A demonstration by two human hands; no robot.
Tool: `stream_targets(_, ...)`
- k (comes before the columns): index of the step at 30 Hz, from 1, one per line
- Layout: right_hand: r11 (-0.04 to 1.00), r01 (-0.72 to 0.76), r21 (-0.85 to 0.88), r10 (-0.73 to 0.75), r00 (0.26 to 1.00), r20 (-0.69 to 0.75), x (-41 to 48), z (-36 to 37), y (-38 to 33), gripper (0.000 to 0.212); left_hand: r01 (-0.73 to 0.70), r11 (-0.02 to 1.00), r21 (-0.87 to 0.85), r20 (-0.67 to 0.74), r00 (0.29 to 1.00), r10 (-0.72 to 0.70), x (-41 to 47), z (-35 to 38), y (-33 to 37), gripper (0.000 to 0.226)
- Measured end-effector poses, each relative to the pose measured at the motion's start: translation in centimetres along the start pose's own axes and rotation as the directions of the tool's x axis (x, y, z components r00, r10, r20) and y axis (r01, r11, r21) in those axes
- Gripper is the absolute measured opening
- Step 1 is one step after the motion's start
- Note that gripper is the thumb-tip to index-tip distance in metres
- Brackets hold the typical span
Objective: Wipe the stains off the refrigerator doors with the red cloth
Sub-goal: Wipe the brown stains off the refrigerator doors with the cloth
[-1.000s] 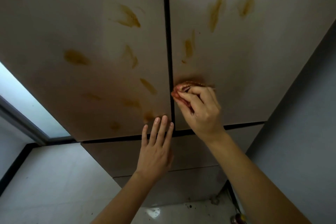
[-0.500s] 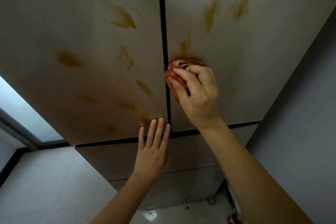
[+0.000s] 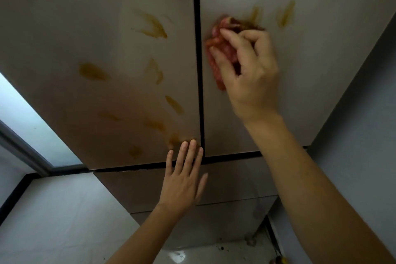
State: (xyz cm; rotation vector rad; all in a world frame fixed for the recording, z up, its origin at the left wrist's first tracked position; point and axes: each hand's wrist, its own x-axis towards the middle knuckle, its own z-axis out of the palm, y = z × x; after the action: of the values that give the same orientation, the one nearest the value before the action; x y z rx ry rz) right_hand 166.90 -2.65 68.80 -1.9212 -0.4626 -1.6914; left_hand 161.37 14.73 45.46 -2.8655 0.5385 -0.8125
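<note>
Two hands on the fridge: right hand (image 3: pixel 249 66) grips the bunched red cloth (image 3: pixel 220 49) against the right door (image 3: pixel 321 70), just below two stains; left hand (image 3: pixel 182 180) rests flat, fingers spread, holding nothing. Cloth looks soft, light, compressible; best held as a wad under fingertips.

We seem to be in a home kitchen. A tall multi-door refrigerator (image 3: pixel 128 70) stands between a grey wall (image 3: pixel 353 135) and a frosted window (image 3: pixel 27 130), on pale floor tiles (image 3: pixel 53 221).

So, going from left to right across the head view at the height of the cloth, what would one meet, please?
Left door, smeared stain, dark seam, red cloth, right hand, streak stain, grey wall.
</note>
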Motion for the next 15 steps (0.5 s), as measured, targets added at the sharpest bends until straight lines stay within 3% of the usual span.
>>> stream_targets(8,0.997,0.075,-0.03,-0.065,0.967,0.248,-9.1,-1.7,2.8,0.027,0.013,0.997,-0.08,-0.141,0.99,-0.024,0.9,-1.8,0.7,0.072)
stream_targets(15,0.998,0.05,-0.026,-0.05,0.999,0.01,-0.4,-2.6,1.1,0.025,-0.034,0.994,-0.107,-0.249,0.968,0.007,5.1,-4.8,2.2,0.072)
